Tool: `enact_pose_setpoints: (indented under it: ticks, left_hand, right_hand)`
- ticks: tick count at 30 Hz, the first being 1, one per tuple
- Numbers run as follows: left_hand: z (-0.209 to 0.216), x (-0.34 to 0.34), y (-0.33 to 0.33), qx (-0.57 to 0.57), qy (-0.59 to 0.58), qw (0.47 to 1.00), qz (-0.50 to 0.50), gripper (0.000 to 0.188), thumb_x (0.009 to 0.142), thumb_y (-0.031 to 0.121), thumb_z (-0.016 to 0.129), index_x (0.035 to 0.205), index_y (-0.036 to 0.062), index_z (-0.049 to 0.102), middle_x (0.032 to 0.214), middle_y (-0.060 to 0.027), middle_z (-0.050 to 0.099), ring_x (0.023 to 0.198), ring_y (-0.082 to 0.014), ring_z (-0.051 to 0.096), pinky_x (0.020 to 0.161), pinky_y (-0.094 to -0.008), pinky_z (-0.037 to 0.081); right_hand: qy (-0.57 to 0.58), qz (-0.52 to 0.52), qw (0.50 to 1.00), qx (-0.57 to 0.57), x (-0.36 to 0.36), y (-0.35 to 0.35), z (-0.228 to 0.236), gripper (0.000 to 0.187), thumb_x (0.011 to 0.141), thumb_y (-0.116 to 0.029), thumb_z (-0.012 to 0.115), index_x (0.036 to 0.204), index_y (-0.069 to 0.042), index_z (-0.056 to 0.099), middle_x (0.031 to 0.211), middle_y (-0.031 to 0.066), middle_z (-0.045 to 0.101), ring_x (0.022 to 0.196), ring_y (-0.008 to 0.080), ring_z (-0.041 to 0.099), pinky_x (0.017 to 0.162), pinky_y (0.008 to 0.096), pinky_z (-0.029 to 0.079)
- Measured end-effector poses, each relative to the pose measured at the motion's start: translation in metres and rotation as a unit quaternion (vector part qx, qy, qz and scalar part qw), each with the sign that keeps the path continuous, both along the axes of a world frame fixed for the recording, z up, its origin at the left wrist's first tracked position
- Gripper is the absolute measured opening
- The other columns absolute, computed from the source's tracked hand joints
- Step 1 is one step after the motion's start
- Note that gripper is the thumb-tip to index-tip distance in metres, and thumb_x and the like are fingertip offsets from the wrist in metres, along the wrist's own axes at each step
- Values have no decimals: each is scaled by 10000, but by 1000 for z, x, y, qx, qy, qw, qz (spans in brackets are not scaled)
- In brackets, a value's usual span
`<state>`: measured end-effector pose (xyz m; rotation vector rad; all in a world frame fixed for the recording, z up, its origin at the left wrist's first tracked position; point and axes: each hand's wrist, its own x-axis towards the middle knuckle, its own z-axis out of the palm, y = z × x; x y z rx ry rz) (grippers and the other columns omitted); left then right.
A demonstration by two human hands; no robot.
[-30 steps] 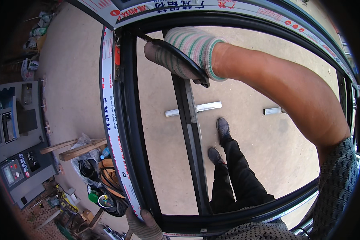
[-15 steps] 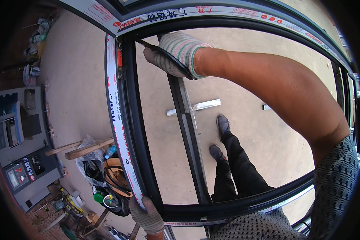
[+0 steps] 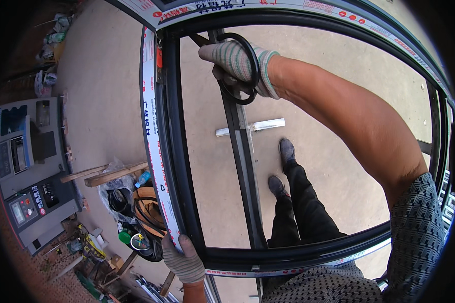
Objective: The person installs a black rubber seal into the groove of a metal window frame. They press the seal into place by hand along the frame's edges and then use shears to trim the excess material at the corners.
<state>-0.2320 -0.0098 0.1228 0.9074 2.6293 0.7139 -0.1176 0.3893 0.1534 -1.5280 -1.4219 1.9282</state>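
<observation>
A large dark metal window frame, with white printed protective film along its edges, spans the head view. My right hand, in a striped knit glove, is closed round black-handled scissors. The big loop handles show round the glove, and the blades point at the frame's upper left inner corner. At the lower left corner, my gloved left hand grips the frame's side bar, its thumb lying over the film. Part of its fingers is hidden behind the bar.
Below the frame run a dark support bar and a silver crosspiece. My shoes stand on the concrete floor. To the left are a grey machine, wooden beams, coiled black hose and a blue bottle.
My right hand has turned, so the scissors' loops now face up, where they were edge-on before. The frame sits slightly higher and further right in view. My left hand keeps its hold.
</observation>
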Motion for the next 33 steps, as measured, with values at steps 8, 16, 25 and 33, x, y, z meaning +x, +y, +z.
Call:
enact_pose_setpoints:
  ticks: [8, 16, 25, 33]
  left_hand:
    - [-4, -2, -4, 5, -7, 1000, 6, 521, 1064, 432, 590, 1253, -53, 615, 1031, -147, 679, 906, -239, 602, 860, -389, 493]
    - [-6, -1, -3, 34, -7, 999, 13, 512, 1052, 416, 598, 1226, -65, 610, 968, -152, 678, 881, -253, 636, 834, -402, 515]
    - [-6, -1, 0, 30, -12, 999, 24, 550, 1038, 453, 612, 1235, -60, 624, 1004, -155, 693, 888, -258, 641, 844, -406, 519]
    - [-7, -2, -3, 29, -9, 999, 25, 604, 1025, 478, 630, 1262, -77, 618, 1026, -173, 698, 919, -268, 654, 860, -406, 520]
  right_hand:
    - [-154, 199, 927, 279, 28, 1, -16, 652, 993, -617, 547, 851, -8, 731, 697, 84, 629, 652, 201, 589, 688, 363, 519]
    - [-122, 192, 927, 298, 5, 23, -18, 535, 981, -527, 539, 845, -38, 708, 672, 46, 554, 628, 179, 564, 661, 349, 506]
    - [-85, 131, 982, 111, 17, 19, 4, 460, 944, -510, 645, 888, -62, 729, 708, 29, 606, 636, 152, 550, 637, 300, 423]
    - [-119, 168, 955, 212, 27, 14, -15, 440, 1029, -427, 573, 920, -38, 748, 659, 52, 565, 577, 151, 511, 622, 350, 499]
